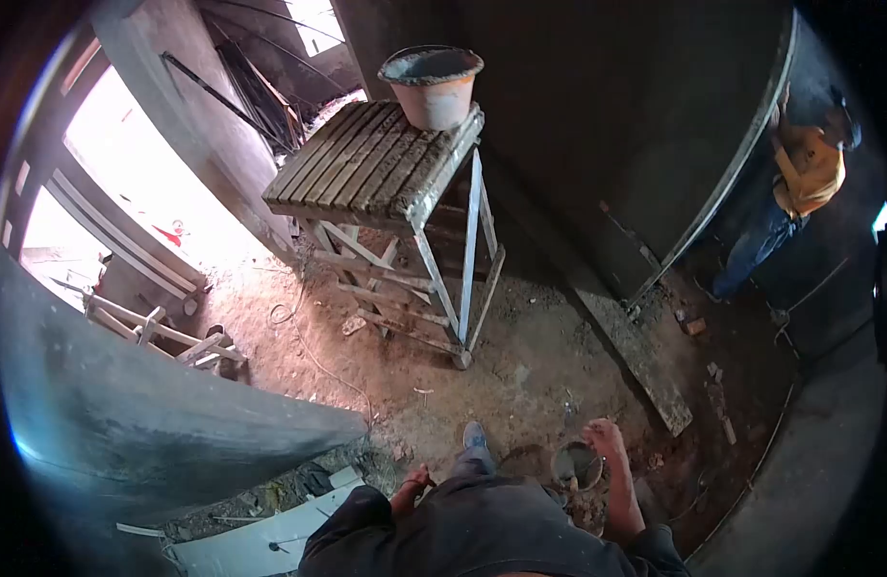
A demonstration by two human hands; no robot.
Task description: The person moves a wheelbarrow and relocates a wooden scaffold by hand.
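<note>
Open dirt floor ahead; stand [386, 192] far, wall [126, 413] near left. Right hand [605, 440] sits at the right rim of a small pan [576, 465], grip unclear. Left hand [412, 484] hangs loose, holding nothing.

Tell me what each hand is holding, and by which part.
The right hand appears to grip a small mortar-filled pan at its rim. The left hand looks empty, hanging beside the thigh.

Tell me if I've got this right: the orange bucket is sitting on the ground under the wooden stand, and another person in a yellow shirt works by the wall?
Not quite. The head view shows the orange bucket on top of the wooden stand, not on the ground beneath it. The person in a yellow shirt is by the wall, as you said.
</note>
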